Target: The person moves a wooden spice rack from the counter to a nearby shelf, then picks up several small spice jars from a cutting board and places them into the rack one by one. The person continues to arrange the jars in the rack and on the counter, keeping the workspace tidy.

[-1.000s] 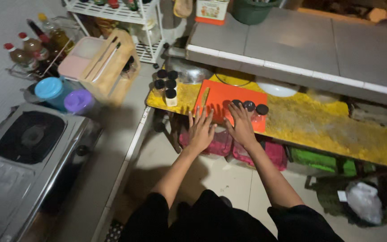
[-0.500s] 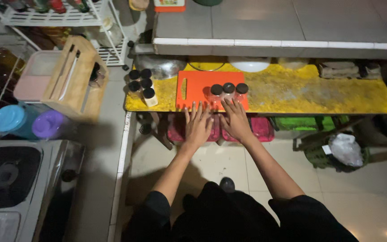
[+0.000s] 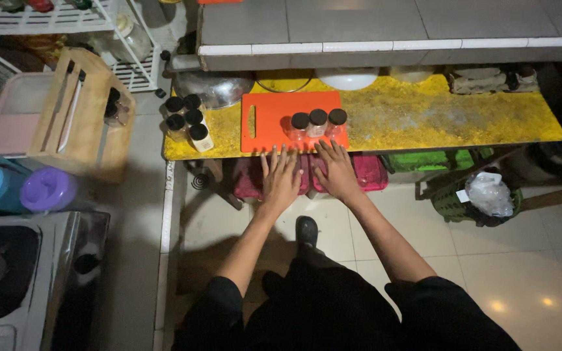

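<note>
Your left hand [image 3: 280, 177] and right hand [image 3: 337, 170] lie flat, fingers spread, released and grasping nothing. Fingertips reach the near edge of the orange cutting board [image 3: 269, 120]. The board sits on the yellow bench [image 3: 424, 117], its near edge close to the bench's front edge. Three dark-capped jars [image 3: 318, 122] stand in a row on the board's right near corner, just beyond your fingertips. A cluster of black-capped jars [image 3: 187, 120] stands left of the board, near the bench's left end. Metal bowl [image 3: 213, 88] and white bowl [image 3: 347, 78] sit along the back under the tiled counter [image 3: 391, 26]. Bare bench surface runs rightward from the board. Pink bins [image 3: 369, 172] sit below the front edge.
</note>
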